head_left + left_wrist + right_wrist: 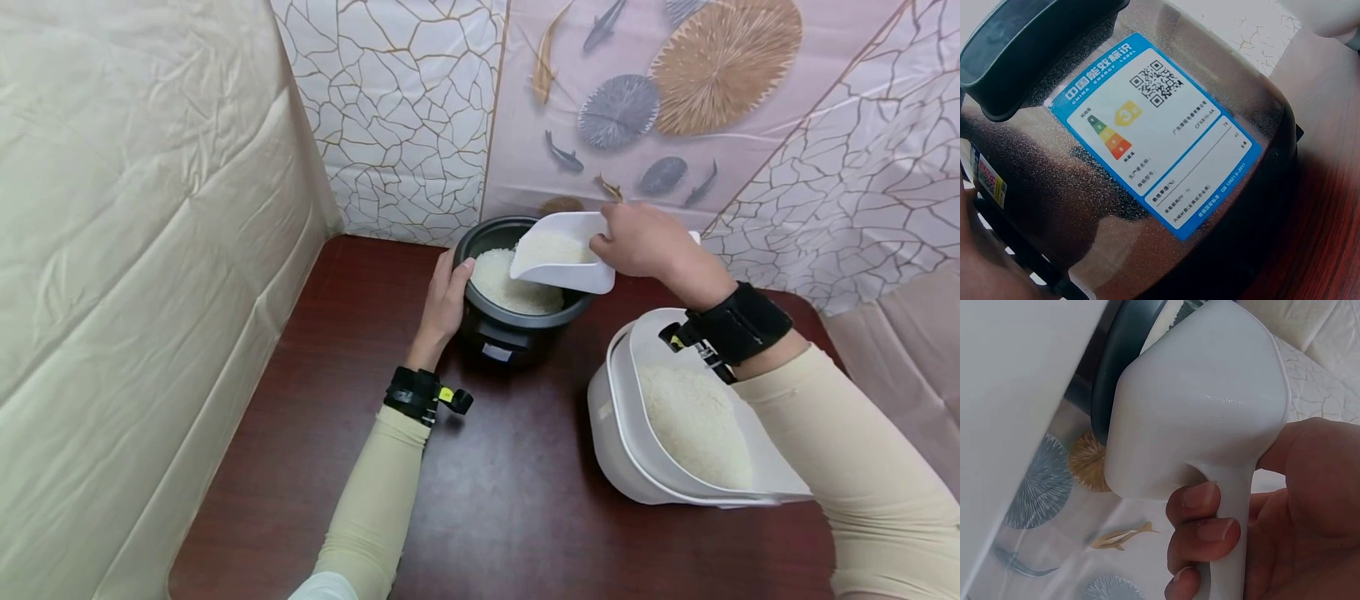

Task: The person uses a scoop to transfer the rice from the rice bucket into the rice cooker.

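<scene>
My right hand [648, 242] grips the handle of a white scoop [576, 277], which carries rice [551, 247] and hangs over the right side of a black rice cooker [474, 333]. In the right wrist view, fingers wrap the handle beneath the scoop's smooth underside [1197, 406]. White rice [495, 268] lies inside the cooker's dark pot. On the cooker's left, my left hand [442, 307] holds its upper edge, thumb at the rim and fingers along the outer side. The left wrist view shows the cooker's speckled wall with a blue-bordered energy label [1154, 137].
A white rice bin [611, 442], partly filled with rice [686, 417], stands open on the right, below my right forearm. Everything rests on a dark reddish wooden table [495, 500]. Patterned cloth [412, 125] rises behind it, and a beige sheet [150, 250] hangs at left.
</scene>
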`<control>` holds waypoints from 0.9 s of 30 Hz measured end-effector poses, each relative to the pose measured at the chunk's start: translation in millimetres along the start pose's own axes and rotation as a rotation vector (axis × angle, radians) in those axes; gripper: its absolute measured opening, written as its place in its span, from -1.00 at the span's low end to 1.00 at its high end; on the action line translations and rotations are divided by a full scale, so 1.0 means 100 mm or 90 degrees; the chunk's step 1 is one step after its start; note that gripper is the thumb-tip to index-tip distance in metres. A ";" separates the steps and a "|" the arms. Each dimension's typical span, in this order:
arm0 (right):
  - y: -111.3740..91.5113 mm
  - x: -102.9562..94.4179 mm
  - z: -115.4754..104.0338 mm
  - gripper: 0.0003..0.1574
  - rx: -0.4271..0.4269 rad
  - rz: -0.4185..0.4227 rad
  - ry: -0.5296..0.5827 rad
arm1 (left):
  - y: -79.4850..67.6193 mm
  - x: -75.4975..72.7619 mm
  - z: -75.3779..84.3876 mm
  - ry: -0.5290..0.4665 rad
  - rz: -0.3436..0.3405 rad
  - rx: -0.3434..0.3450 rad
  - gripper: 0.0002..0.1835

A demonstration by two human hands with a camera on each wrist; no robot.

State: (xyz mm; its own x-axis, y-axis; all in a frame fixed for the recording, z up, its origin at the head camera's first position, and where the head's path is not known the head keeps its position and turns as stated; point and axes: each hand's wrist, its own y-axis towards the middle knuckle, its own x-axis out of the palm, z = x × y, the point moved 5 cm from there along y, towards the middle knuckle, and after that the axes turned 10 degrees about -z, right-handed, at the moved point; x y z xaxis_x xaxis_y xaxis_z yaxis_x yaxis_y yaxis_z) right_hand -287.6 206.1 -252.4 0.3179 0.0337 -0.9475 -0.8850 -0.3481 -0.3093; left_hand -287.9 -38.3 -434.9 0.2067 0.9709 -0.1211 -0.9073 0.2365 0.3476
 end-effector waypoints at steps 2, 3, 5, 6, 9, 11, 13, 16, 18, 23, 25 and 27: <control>0.00 -0.01 0.01 -0.59 0.000 0.002 -0.003 | 0.00 0.00 0.00 0.003 0.001 0.001 -0.36; -0.01 -0.01 0.01 -0.59 -0.001 0.002 -0.006 | 0.00 0.00 0.00 0.005 0.002 0.001 -0.36; -0.02 -0.03 0.01 -0.59 0.000 0.003 -0.010 | 0.01 0.00 0.01 0.005 0.004 0.004 -0.35; -0.02 -0.03 0.01 -0.59 0.001 0.004 -0.013 | 0.01 0.00 0.01 0.006 0.005 0.005 -0.35; -0.03 -0.05 0.01 -0.59 0.005 0.003 -0.021 | 0.02 0.00 0.01 0.005 0.005 0.008 -0.35; -0.03 -0.06 0.01 -0.58 0.009 0.001 -0.025 | 0.02 0.00 0.01 0.005 0.004 0.008 -0.35; -0.04 -0.07 0.01 -0.58 0.012 0.000 -0.028 | 0.03 -0.01 0.01 0.005 0.002 0.007 -0.35; -0.03 -0.09 0.01 -0.59 0.020 -0.001 -0.034 | 0.03 -0.01 0.01 0.005 0.003 0.003 -0.36; -0.04 -0.10 0.01 -0.59 0.027 0.000 -0.035 | 0.03 -0.02 0.00 0.005 0.003 -0.001 -0.37; -0.06 -0.08 -0.01 -0.59 0.035 -0.002 -0.045 | 0.00 -0.02 -0.02 0.001 -0.001 -0.019 -0.38; -0.07 -0.07 -0.01 -0.59 0.035 -0.001 -0.051 | -0.01 -0.01 -0.02 0.001 -0.002 -0.022 -0.38; -0.08 -0.07 0.00 -0.59 0.039 -0.003 -0.052 | -0.01 -0.01 -0.02 0.000 -0.003 -0.019 -0.39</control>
State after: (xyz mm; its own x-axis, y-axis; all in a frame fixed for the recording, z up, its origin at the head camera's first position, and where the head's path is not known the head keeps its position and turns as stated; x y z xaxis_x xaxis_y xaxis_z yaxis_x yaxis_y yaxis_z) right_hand -282.7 208.4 -243.5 0.2961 0.1121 -0.9485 -0.9033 -0.2899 -0.3163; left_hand -288.3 -39.0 -437.1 0.2105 0.9699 -0.1221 -0.9172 0.2392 0.3185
